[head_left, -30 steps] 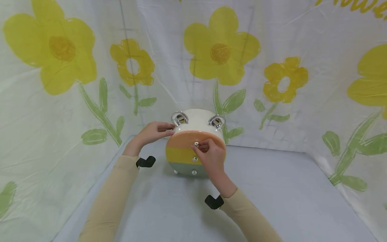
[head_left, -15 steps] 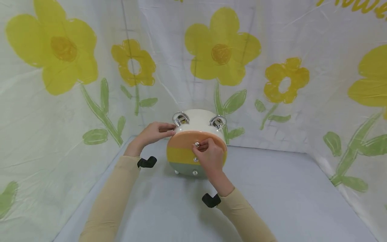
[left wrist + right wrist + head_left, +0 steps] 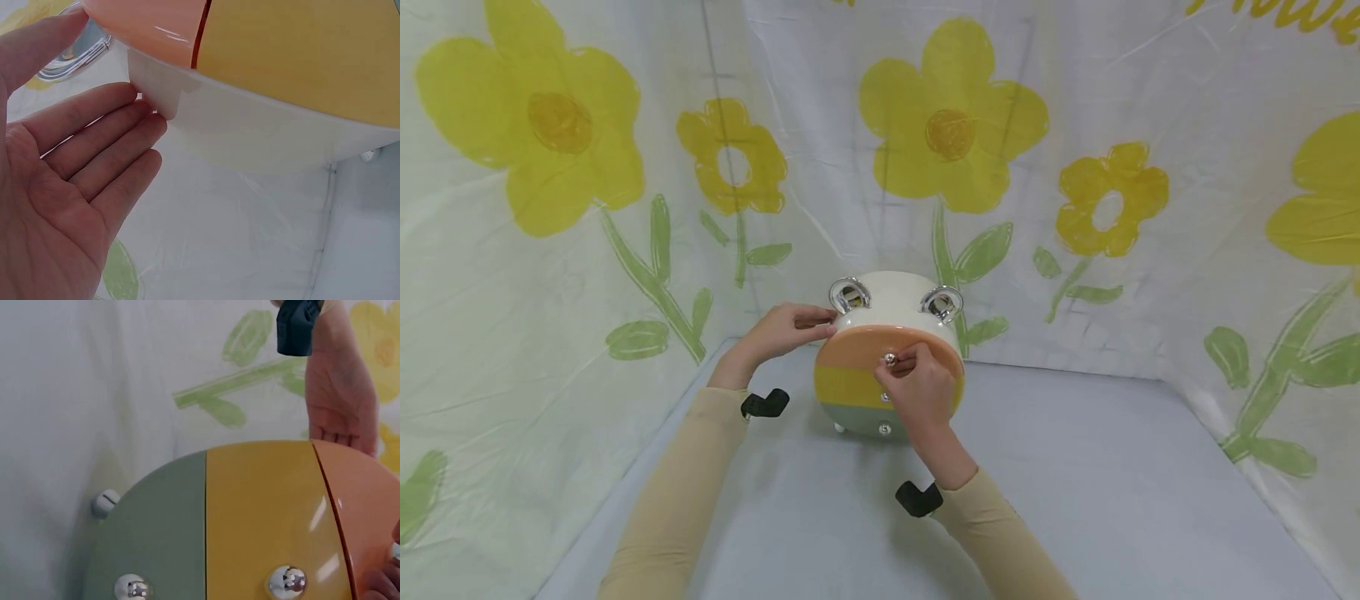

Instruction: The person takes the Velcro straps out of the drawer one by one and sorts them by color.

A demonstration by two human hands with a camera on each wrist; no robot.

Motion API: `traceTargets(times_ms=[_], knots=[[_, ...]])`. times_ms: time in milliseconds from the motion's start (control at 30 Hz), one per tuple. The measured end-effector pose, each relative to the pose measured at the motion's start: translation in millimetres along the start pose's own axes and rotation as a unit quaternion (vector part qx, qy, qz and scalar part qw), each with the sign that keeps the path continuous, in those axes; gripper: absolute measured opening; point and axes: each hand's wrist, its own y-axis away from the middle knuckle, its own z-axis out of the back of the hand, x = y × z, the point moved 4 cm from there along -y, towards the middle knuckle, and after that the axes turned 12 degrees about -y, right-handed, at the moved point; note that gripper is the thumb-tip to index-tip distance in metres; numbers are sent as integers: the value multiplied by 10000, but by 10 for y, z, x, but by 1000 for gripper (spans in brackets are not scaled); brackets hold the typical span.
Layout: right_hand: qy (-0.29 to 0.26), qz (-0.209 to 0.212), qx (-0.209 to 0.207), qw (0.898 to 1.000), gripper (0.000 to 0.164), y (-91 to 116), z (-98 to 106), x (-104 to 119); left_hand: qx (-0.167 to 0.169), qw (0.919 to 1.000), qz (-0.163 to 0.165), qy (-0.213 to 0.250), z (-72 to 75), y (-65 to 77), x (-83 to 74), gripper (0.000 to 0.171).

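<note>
A small rounded drawer box (image 3: 891,293) has a white body, two silver ring ears and three drawer fronts. The fronts are orange (image 3: 356,500), yellow (image 3: 262,506) and green (image 3: 156,519), each with a silver ball knob. My right hand (image 3: 921,387) pinches the top knob (image 3: 890,359) on the orange drawer between thumb and fingers. A narrow red line shows between orange and yellow in the right wrist view. With straight fingers, my left hand (image 3: 81,162) rests its fingertips against the white side, the thumb up by the orange front's edge.
The box stands on short white feet (image 3: 839,427) on a pale table (image 3: 1075,483). Behind and beside it hangs a white curtain (image 3: 820,125) with yellow flowers. Both wrists carry black camera mounts (image 3: 765,403).
My right wrist has shifted slightly left and up while the fingers stay on the top knob, and the hand now covers more of the middle knob. My left hand keeps its place.
</note>
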Motion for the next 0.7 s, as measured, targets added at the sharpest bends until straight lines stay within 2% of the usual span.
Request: traceTargets(times_ms=[300,700], knots=[[14,170,-72,9998,23,72,59,49,27,10000,-19,-26,-9,6,-1,52],[-69,240,33,9997,22,193,160,176,52,10000,-22,-49,6,4,-4,53]])
